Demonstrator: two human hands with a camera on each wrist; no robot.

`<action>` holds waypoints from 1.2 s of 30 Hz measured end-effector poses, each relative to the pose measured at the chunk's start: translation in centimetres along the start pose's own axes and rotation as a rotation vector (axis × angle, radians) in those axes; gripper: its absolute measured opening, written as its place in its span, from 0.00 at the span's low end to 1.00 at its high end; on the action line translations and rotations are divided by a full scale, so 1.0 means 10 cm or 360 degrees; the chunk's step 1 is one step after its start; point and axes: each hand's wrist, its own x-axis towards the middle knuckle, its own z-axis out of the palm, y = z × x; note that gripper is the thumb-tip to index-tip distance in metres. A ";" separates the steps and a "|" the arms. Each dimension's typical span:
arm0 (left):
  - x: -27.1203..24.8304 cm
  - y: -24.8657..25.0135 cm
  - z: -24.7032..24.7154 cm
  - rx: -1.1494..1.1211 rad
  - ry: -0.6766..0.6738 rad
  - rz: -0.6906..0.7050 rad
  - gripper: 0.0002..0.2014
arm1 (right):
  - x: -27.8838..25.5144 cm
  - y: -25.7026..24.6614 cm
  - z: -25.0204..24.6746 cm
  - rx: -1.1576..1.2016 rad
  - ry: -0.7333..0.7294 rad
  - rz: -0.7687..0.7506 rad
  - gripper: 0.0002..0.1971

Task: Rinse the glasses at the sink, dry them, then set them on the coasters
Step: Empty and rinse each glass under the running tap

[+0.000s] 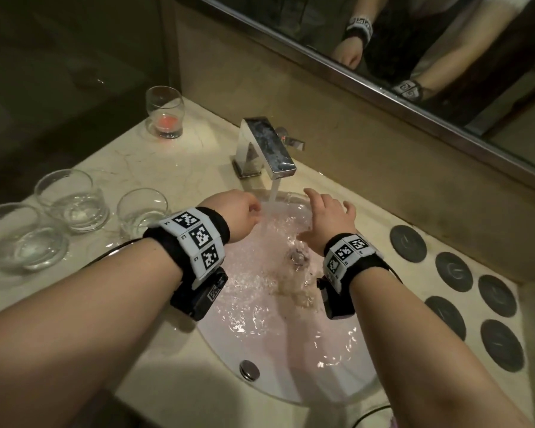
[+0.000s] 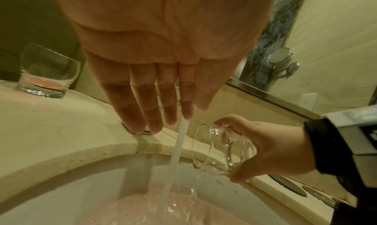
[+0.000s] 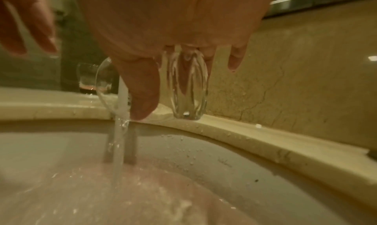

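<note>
We are mid-rinse: our right hand [image 2: 271,149] grips a clear round glass [image 2: 222,149] beside the stream, left hand [image 2: 163,77] fingers straight and empty, six dark round coasters [image 1: 454,271] bare.

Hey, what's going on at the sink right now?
A person is rinsing glasses. The right hand grips a clear glass tipped on its side beside the running stream from the faucet, over the sink. The left hand is empty, fingers straight, next to the stream. Three clear glasses wait on the counter to the left, and one with a reddish residue stands farther back. The dark coasters on the right hold nothing yet.
</note>
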 end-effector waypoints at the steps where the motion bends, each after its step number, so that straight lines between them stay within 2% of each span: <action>1: 0.00 -0.01 0.00 -0.0010 0.0000 -0.0002 0.18 | 0.02 -0.02 0.01 0.0082 -0.0023 0.0031 0.44; 5: 0.04 -0.06 0.03 -0.0014 0.0002 -0.0035 0.18 | 0.10 -0.12 0.13 0.0356 -0.0064 0.0047 0.44; 16: 0.11 -0.14 0.07 0.0025 -0.0028 -0.0055 0.18 | 0.19 -0.14 0.27 0.0629 -0.0088 0.0102 0.45; 21: 0.13 -0.09 0.09 0.0020 -0.0038 -0.0020 0.17 | 0.05 -0.01 0.18 0.0386 -0.0097 0.0088 0.46; 24: 0.11 -0.06 0.10 -0.0015 -0.0047 0.0006 0.16 | -0.06 0.09 0.11 0.0378 -0.0295 0.0089 0.47; 26: 0.10 -0.04 0.11 -0.0031 -0.0050 0.0029 0.16 | -0.12 0.13 0.04 0.0230 -0.0442 0.0060 0.48; 28: 0.09 -0.02 0.13 -0.0050 -0.0054 0.0040 0.16 | -0.15 0.14 -0.02 -0.0045 -0.0512 -0.0004 0.49; 30: 0.08 -0.02 0.15 -0.0093 -0.0049 0.0049 0.15 | -0.16 0.15 -0.05 -0.0125 -0.0520 -0.0020 0.50; 33: 0.08 -0.06 0.19 -0.0209 -0.0049 0.0042 0.15 | -0.16 0.16 -0.05 0.0266 -0.0476 0.0070 0.50; 36: 0.11 -0.10 0.23 -0.0358 -0.0034 -0.0002 0.16 | -0.13 0.08 -0.03 0.0845 -0.0390 0.0136 0.43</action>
